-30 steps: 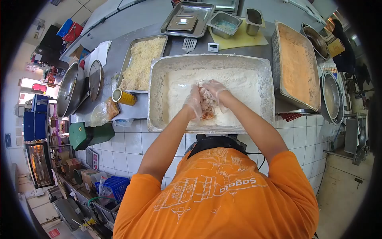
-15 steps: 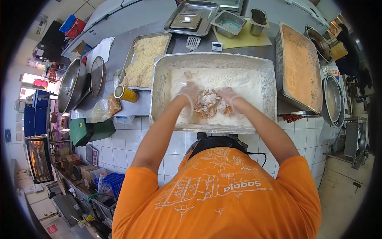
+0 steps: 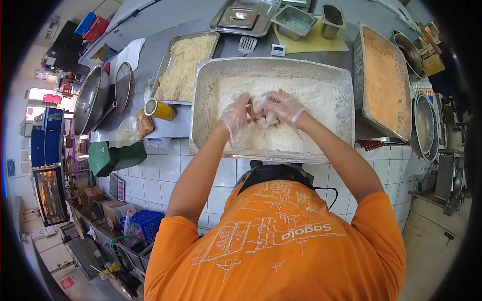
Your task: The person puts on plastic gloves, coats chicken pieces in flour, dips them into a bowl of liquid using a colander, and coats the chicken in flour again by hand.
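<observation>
A large metal pan [image 3: 197,108] holds a bed of white flour [image 3: 311,120]. In its middle lie flour-coated pieces of what looks like raw meat [image 3: 268,119], white with some pinkish-orange patches. My left hand [image 3: 236,116], in a clear plastic glove, curls around the left side of these pieces. My right hand [image 3: 284,107], gloved the same way, curls over them from the right, with a bit of orange showing at its fingertips. Both hands are close together, and parts of the pieces are hidden beneath the fingers.
Left of the pan stand a tray of pale crumbs [image 3: 183,67], a yellow can [image 3: 161,110] and a strainer [image 3: 123,86]. A pan of orange powder [image 3: 382,80] stands at the right. Behind are a slotted turner [image 3: 247,45], a small timer [image 3: 278,49] and a yellow cutting board [image 3: 311,44].
My hands have come up from either side of the heap and closed in around the pieces. The heap looks smaller and more gathered. The view has shifted slightly.
</observation>
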`<control>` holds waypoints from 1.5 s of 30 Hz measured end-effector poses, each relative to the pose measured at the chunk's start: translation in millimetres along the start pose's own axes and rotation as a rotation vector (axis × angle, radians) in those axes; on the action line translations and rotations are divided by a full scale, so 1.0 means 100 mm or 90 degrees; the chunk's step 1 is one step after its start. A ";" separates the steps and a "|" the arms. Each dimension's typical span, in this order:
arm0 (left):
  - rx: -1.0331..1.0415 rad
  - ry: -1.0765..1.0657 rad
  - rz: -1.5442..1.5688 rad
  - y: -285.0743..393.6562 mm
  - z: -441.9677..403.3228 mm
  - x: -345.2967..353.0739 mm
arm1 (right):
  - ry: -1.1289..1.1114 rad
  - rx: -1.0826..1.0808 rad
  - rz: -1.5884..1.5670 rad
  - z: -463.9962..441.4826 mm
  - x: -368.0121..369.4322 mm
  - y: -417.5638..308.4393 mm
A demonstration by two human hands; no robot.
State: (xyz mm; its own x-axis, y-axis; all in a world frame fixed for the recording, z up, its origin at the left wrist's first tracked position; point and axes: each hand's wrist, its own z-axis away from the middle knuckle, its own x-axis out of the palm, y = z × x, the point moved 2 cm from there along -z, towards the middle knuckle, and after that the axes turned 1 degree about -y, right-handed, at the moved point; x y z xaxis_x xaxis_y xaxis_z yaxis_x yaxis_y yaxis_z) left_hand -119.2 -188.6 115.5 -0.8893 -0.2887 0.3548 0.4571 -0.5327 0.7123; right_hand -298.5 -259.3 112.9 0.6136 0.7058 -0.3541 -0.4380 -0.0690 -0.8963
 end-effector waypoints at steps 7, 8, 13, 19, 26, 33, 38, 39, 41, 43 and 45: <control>0.275 0.181 -0.972 0.19 -0.21 -0.44 | 0.061 0.145 0.121 0.21 -0.15 0.47; 0.254 0.193 -0.989 0.21 -0.29 -0.41 | 0.062 0.265 0.133 0.30 -0.21 0.34; 0.239 -0.089 -1.342 0.09 -0.73 -0.27 | 0.028 0.420 -0.222 0.24 0.14 0.10; 0.042 -0.198 -0.975 0.25 -0.14 0.21 | 0.007 0.453 -0.239 0.18 0.03 -0.01; 0.243 -0.275 -0.948 0.10 -0.02 -0.26 | 0.094 0.081 0.436 -0.40 -0.22 0.26; -0.271 0.132 -0.379 0.05 0.33 0.27 | -0.212 0.013 0.493 -0.90 0.49 0.15; -0.160 0.076 0.081 -0.22 0.02 0.12 | -0.223 -0.004 0.426 -0.32 0.38 -0.37; -0.125 0.070 0.086 -0.20 0.08 0.14 | -0.204 0.010 0.408 -0.12 0.33 -0.49; -0.134 0.023 -0.079 -0.19 0.05 0.01 | -0.186 -0.032 0.454 0.28 0.19 -0.63; -0.102 -0.047 -0.322 -0.11 -0.04 -0.23 | -0.092 -0.034 0.444 0.41 -0.02 -0.47; -0.036 -0.088 -0.612 0.02 -0.19 -0.45 | 0.078 0.005 0.375 0.38 -0.19 -0.04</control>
State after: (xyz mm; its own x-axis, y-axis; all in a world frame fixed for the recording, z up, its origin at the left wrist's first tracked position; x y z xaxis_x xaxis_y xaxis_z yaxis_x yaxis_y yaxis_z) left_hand -78.0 -192.0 89.5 -0.8758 0.3834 -0.2933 -0.4688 -0.5305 0.7063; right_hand -333.2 -245.6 133.8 0.3367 0.4637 -0.8195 -0.7320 -0.4185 -0.5376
